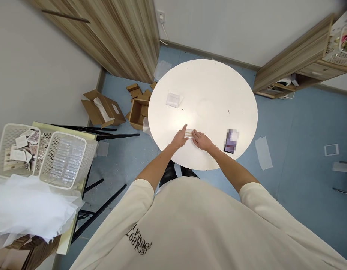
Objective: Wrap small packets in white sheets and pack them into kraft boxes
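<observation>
The left hand (179, 139) has its fingers clamped on the left end of a small, clear, flat plastic piece (189, 134), over the near part of the round white desk (212, 82). The right hand (203, 140) lays its fingers on the other end — whether they grip, I cannot tell. Off to the left, one white perforated plastic basket (1, 153) holds printed cards (21, 142); another white basket (88, 155) beside it holds rows of clear plastic packs (65, 159). An open brown cardboard box (113, 103) contains white sheeting (102, 108).

Wooden cabinet (121, 35), wall socket (161, 17), blue floor (301, 125)
</observation>
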Motion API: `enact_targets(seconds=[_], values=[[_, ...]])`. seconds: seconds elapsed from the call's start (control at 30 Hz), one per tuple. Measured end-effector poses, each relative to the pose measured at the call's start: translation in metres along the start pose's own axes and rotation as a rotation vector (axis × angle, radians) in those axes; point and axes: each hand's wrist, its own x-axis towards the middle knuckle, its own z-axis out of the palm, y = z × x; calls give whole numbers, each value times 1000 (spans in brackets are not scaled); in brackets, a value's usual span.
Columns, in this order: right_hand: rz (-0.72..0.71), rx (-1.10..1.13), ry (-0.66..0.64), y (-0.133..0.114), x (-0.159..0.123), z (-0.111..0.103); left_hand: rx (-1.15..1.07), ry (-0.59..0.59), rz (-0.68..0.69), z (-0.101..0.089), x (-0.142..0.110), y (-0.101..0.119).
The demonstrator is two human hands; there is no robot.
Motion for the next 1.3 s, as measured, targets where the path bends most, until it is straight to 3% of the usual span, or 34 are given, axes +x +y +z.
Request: enact_targets(seconds=[0.3, 0.6, 0.7, 0.83, 0.93, 1.3], values=[[-2, -2, 10, -1, 1, 5, -66, 13, 24, 0, 4, 0], [41, 53, 18, -1, 12, -18, -50, 39, -29, 5, 2, -13], [163, 142, 104, -1, 19, -22, -11, 63, -2, 6, 2, -15], [455, 342, 269, -3, 36, -24, 115, 58, 46, 7, 1, -16], [572, 443, 301, -2, 47, -23, 205, 39, 76, 10, -2, -16], [542, 515, 312, -1, 46, -16, 362, 59, 88, 11, -6, -15]])
